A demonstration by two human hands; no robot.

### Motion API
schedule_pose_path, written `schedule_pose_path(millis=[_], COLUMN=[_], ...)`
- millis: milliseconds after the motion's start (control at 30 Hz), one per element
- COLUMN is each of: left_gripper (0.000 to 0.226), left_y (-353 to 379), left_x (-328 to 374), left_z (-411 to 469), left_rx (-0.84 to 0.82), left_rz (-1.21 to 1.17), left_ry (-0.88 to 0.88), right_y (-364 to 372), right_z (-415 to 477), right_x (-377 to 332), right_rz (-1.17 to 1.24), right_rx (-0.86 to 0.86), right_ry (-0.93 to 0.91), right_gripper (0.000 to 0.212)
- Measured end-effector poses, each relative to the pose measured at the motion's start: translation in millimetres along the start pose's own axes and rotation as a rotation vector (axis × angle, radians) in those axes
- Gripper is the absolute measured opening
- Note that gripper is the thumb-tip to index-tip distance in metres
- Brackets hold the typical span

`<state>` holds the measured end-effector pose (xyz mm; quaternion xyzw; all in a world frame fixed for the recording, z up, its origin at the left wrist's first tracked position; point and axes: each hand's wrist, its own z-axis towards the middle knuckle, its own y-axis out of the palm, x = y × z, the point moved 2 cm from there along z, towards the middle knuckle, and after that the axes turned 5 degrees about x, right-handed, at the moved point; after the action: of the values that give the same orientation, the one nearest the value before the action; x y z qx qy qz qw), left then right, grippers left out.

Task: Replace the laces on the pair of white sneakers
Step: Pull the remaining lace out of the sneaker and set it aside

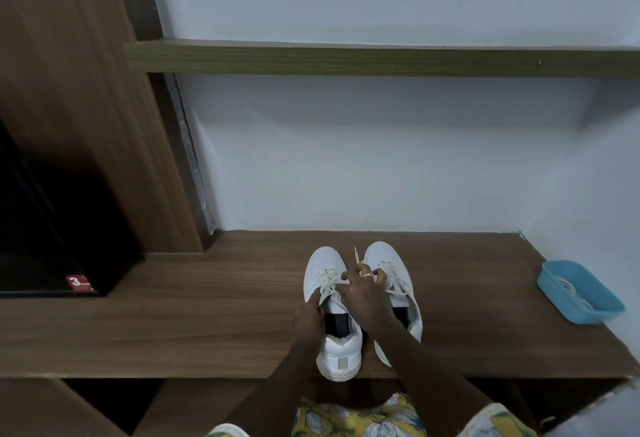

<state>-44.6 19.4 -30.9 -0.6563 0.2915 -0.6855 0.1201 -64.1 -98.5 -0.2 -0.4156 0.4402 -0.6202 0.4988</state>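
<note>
Two white sneakers stand side by side on the wooden desk [207,315], toes towards the wall. The left sneaker [332,343] carries an off-white lace [327,284] across its eyelets. My left hand [306,322] grips the left sneaker's side at the collar. My right hand [363,293] lies over the gap between the shoes, fingers pinched on a lace end whose tip [355,254] sticks up. The right sneaker [389,263] is partly hidden by my right hand and forearm; its lace [398,286] is loose.
A blue plastic tray [580,293] holding white laces sits at the desk's right end by the wall. A green-brown shelf [381,60] runs above. A dark cabinet opening [52,246] with a red sticker lies to the left. The desk's front edge is right under the left sneaker's heel.
</note>
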Motion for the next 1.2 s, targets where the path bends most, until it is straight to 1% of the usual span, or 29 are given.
schedule_pose_path(millis=[33, 133, 200, 300, 333, 367, 400, 433, 467, 500, 533, 600, 667, 700, 733, 767, 800, 867, 933, 1033, 1067, 1100, 1133, 1167, 1200], left_gripper=[0.048, 0.046, 0.046, 0.047, 0.047, 0.047, 0.047, 0.045, 0.042, 0.04, 0.04, 0.039, 0.039, 0.038, 0.037, 0.034, 0.032, 0.035, 0.044, 0.048, 0.048, 0.049, 0.049, 0.049, 0.048], left_y=[0.5, 1.4, 1.3, 1.5, 2.2, 3.1, 3.4, 3.4, 3.5, 3.4, 3.7, 4.2, 4.4, 3.9, 3.5, 3.0, 2.5, 2.3, 3.1, 3.5, 2.9, 2.5, 2.0, 2.0, 1.9], left_x=[-0.8, -0.7, -0.2, -1.6, -2.6, -3.7, -3.5, -3.2, -3.3, -3.7, -4.2, -5.3, -4.6, -3.6, -3.5, -3.6, -4.1, -4.8, -4.8, -4.5, -3.8, -3.3, -2.8, -2.8, -2.8], left_z=[0.4, 1.5, 1.8, 2.8, 3.4, 4.3, 4.0, 3.7, 3.7, 4.1, 4.2, 4.6, 4.1, 3.5, 3.3, 3.6, 4.4, 5.0, 3.5, 3.0, 3.2, 3.7, 4.0, 4.0, 3.8], left_rx=[-0.002, -0.01, -0.012, -0.006, -0.007, -0.008, -0.011, -0.012, -0.009, -0.006, -0.004, 0.006, 0.022, 0.024, 0.024, 0.023, 0.022, 0.018, 0.002, -0.002, -0.009, -0.014, -0.017, -0.021, -0.022], left_rz=[0.001, -0.004, 0.002, 0.039, 0.046, 0.048, 0.046, 0.042, 0.034, 0.023, 0.012, 0.01, -0.013, -0.037, -0.044, -0.03, 0.005, 0.041, 0.018, 0.014, 0.02, 0.029, 0.036, 0.036, 0.035], left_ry=[-0.003, -0.017, -0.02, -0.016, -0.027, -0.037, -0.051, -0.062, -0.072, -0.073, -0.076, -0.074, -0.064, -0.057, -0.057, -0.061, -0.062, -0.047, -0.038, -0.025, -0.02, -0.015, -0.014, -0.016, -0.017], right_y=[-1.7, -2.3, -5.5, -13.7, -18.0, -23.4, -27.4, -30.7, -28.4, -27.6, -26.7, -14.7, -3.3, -3.7, -1.7, -2.0, 0.6, -2.6, -5.8, -9.3, -10.3, -12.3, -12.5, -11.6, -8.6], right_z=[0.1, 2.2, 1.5, 1.7, -0.5, -4.0, -4.2, -4.4, -3.4, -3.6, -3.3, 1.2, 3.5, 3.7, 5.0, 5.0, 5.7, 6.8, 7.1, 6.1, 4.8, 2.9, 1.9, 2.3, 3.7], right_x=[-1.3, -0.1, 4.0, 17.0, 25.4, 31.8, 35.4, 38.8, 41.8, 41.7, 38.7, 28.8, 17.4, 11.1, 5.5, 0.1, -2.6, -2.9, 3.8, 16.1, 20.2, 22.6, 22.5, 22.3, 21.0], right_rz=[0.001, -0.011, 0.004, 0.028, 0.023, 0.062, 0.13, 0.133, 0.109, 0.093, 0.052, -0.019, -0.014, -0.015, -0.019, -0.023, -0.04, -0.041, -0.021, -0.004, -0.001, 0.037, 0.058, 0.101, 0.129], right_rx=[-0.009, 0.062, 0.07, 0.076, 0.099, 0.078, 0.032, -0.009, 0.014, 0.009, 0.027, 0.032, -0.051, -0.064, -0.025, -0.049, -0.035, -0.004, 0.025, 0.039, 0.038, 0.012, -0.022, -0.017, 0.022], right_ry=[0.002, 0.014, 0.059, 0.262, 0.323, 0.361, 0.436, 0.507, 0.518, 0.499, 0.419, 0.195, 0.074, 0.028, -0.029, -0.055, -0.07, -0.047, 0.013, 0.18, 0.225, 0.281, 0.321, 0.389, 0.42], right_gripper=[0.028, 0.024, 0.023, 0.024, 0.019, 0.009, 0.007, 0.017, 0.02, 0.016, 0.011, 0.024, 0.032, 0.032, 0.03, 0.028, 0.028, 0.026, 0.026, 0.03, 0.027, 0.019, 0.006, 0.013, 0.022])
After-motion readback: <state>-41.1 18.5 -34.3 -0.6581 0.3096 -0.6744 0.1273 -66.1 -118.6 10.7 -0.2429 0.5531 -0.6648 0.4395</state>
